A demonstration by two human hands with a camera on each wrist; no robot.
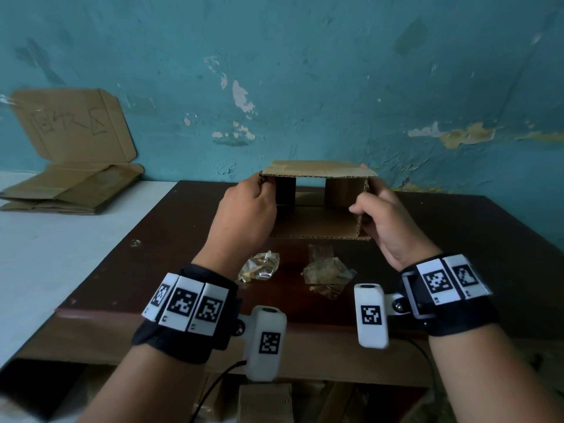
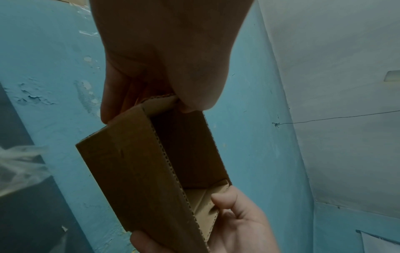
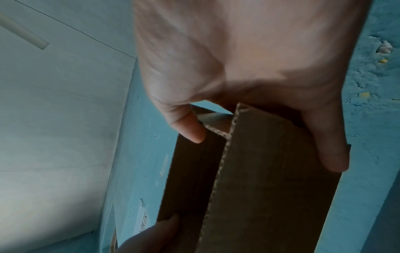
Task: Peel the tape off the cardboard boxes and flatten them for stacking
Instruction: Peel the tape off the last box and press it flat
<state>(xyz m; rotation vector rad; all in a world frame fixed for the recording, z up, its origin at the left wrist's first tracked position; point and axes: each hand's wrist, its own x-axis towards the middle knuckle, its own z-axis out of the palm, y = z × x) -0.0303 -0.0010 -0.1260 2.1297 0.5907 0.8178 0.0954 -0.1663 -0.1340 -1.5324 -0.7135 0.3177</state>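
Observation:
A small brown cardboard box (image 1: 317, 170) with both ends open is held just above the dark wooden table (image 1: 457, 239), its open side facing me. My left hand (image 1: 244, 215) grips its left wall, thumb inside and fingers outside. My right hand (image 1: 378, 218) grips the right wall the same way. The left wrist view shows the box (image 2: 134, 171) pinched at its end by the left hand (image 2: 164, 68), with the right hand (image 2: 233, 222) at the other end. In the right wrist view the right hand (image 3: 249, 68) holds the box (image 3: 270, 188).
Two crumpled wads of peeled clear tape (image 1: 259, 265) (image 1: 328, 274) lie on the table in front of the box. Flattened cardboard boxes (image 1: 73, 190) are stacked on the white surface (image 1: 61, 270) at far left, one sheet leaning on the blue wall (image 1: 305, 71).

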